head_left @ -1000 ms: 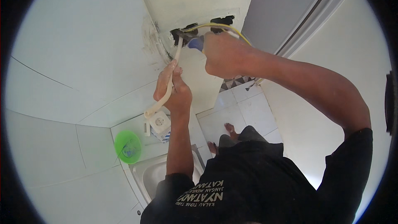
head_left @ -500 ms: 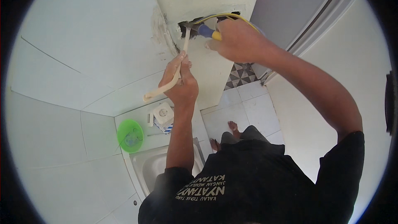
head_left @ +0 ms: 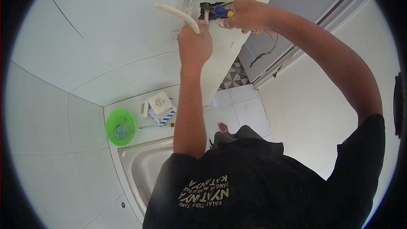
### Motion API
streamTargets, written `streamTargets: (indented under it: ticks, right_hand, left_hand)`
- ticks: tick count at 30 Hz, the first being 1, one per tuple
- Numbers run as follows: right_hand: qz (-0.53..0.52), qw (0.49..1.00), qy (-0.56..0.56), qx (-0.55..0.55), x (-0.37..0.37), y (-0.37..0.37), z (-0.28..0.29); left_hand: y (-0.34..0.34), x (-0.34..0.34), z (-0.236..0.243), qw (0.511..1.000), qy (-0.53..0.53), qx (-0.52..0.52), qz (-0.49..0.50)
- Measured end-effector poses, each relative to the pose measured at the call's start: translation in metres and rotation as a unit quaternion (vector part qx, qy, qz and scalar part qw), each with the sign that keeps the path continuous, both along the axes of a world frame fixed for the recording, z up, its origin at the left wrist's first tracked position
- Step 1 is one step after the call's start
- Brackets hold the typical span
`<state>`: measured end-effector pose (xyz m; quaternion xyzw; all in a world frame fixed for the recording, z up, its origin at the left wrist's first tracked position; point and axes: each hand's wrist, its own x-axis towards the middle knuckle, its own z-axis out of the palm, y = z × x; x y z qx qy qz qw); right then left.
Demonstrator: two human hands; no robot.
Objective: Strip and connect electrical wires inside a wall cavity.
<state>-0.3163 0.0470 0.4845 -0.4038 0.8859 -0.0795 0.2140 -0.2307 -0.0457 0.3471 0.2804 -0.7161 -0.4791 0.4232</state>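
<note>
My left hand (head_left: 195, 44) is closed around a thick cream-white cable (head_left: 177, 13). The free end of that cable sticks out to the upper left, and its other end runs to a dark rectangular hole (head_left: 202, 16) cut in the wall. In my right hand (head_left: 250, 15) are pliers (head_left: 221, 12) with blue and yellow handles. Their jaws reach to the cable at the opening; how firmly they bite cannot be made out. Thin loose wires (head_left: 266, 52) with dark ends hang below my right hand.
On the counter at lower left are a green bowl (head_left: 111, 129), a white wall socket (head_left: 160, 102) on a blue-striped packet (head_left: 157, 115), and a screwdriver (head_left: 157, 126). A steel sink (head_left: 140, 165) adjoins them. A grey door (head_left: 292, 29) stands at right.
My left hand has turned, swinging the cable's free end from lower left to upper left. Wire ends now show beneath my right hand. The whole view has shifted a little.
</note>
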Motion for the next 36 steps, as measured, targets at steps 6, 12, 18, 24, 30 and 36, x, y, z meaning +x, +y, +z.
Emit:
streamTargets:
  ticks: [6,12,18,24,30,36]
  right_hand:
    - [0.052,0.998,0.040,0.004,-0.016,0.000,-0.001]
    - [0.060,0.990,0.108,0.062,-0.006,-0.002,-0.019]
    - [0.165,0.928,0.291,-0.164,-0.034,0.011,-0.060]
    - [0.110,0.951,0.279,-0.081,0.000,0.019,-0.057]
    - [0.101,0.976,0.111,-0.158,-0.018,0.018,-0.048]
    - [0.117,0.988,0.102,-0.022,-0.036,-0.003,-0.020]
  left_hand:
    - [0.001,-0.003,-0.011,0.983,0.053,0.117,-0.132]
    - [-0.016,0.005,-0.026,0.930,0.141,0.247,-0.233]
    - [-0.023,0.002,-0.025,0.937,0.113,0.234,-0.233]
    - [-0.015,0.006,-0.015,0.993,-0.060,-0.098,-0.035]
    - [-0.008,0.006,-0.019,0.991,0.017,-0.104,-0.082]
    - [-0.003,-0.003,-0.022,0.990,0.014,-0.047,-0.135]
